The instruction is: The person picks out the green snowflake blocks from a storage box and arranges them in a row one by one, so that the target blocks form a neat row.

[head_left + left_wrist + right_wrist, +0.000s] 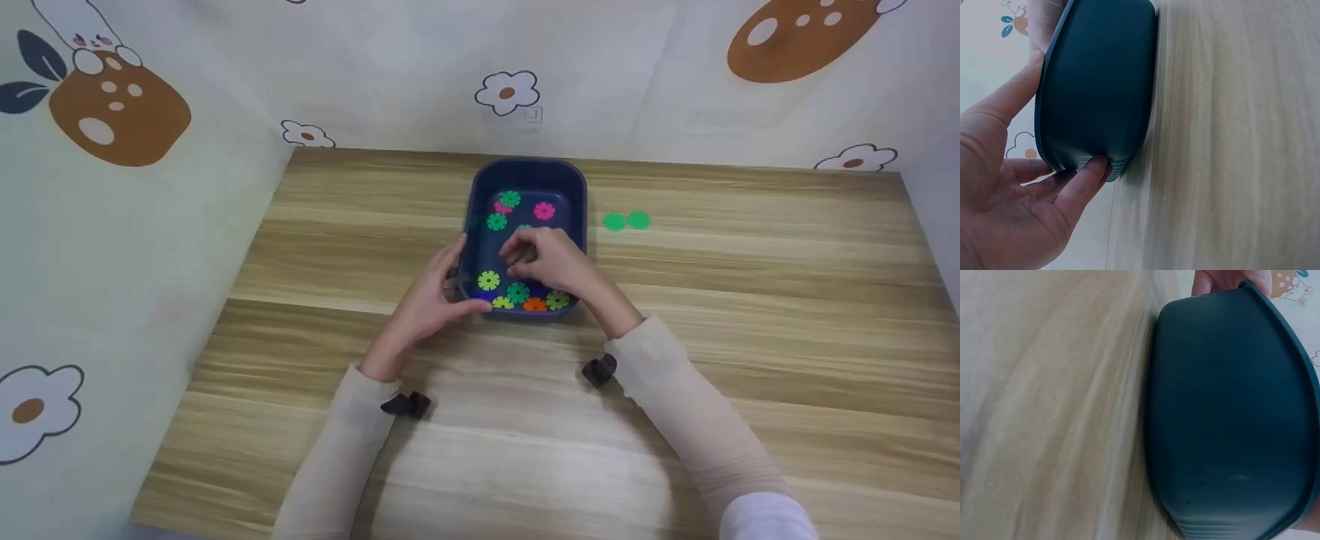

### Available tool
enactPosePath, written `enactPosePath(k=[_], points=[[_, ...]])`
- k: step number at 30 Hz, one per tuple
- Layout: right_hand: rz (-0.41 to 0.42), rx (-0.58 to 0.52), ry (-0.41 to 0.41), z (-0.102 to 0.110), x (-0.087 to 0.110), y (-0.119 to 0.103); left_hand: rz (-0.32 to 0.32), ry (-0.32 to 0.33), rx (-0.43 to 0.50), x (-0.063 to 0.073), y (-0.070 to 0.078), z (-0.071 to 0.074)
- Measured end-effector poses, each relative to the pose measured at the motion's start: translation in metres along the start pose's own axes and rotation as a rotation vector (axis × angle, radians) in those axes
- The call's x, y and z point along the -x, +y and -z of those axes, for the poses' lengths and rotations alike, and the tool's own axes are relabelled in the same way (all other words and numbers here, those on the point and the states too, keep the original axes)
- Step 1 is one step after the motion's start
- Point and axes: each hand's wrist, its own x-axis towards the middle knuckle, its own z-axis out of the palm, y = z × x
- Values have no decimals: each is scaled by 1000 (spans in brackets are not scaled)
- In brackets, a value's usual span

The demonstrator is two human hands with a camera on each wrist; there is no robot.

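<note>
A dark blue plastic tub (471,196) stands on the table, holding several notched, flower-shaped discs, among them a pink disc (544,211), a yellow disc (488,280) and an orange disc (535,304). My left hand (431,300) grips the tub's near left corner. In the left wrist view its thumb lies along the rim and the other fingers bend against the outer wall of the tub (1095,84). Over the inside of the tub, my right hand (551,261) has bent fingers; whether a disc is between them cannot be made out. The right wrist view shows mostly the tub's outer wall (1230,399).
Two green discs, a left one (614,222) and a right one (638,220), lie side by side on the wooden table (750,300), right of the tub. A patterned wall (420,75) rises behind the table's far edge, another along its left side.
</note>
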Motion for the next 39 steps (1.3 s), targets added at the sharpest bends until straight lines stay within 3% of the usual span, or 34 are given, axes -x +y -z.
enactPosePath(k=[8, 13, 22, 26, 33, 39], points=[[-106, 136, -187, -1, -4, 1, 7, 0, -32, 0, -1, 0], [-108, 209, -252, -5, -5, 3, -3, 6, -30, -1, -2, -1], [-71, 293, -255, -9, -6, 5, -5, -9, 8, 1, 3, 0], [-71, 308, -260, -10, -6, 5, -15, -5, 19, -1, -2, 0], [-41, 280, -276, -10, -5, 5, -8, -5, 13, -1, -1, 0], [35, 205, -248, -9, -5, 8, -7, -8, 32, 0, -2, 0]])
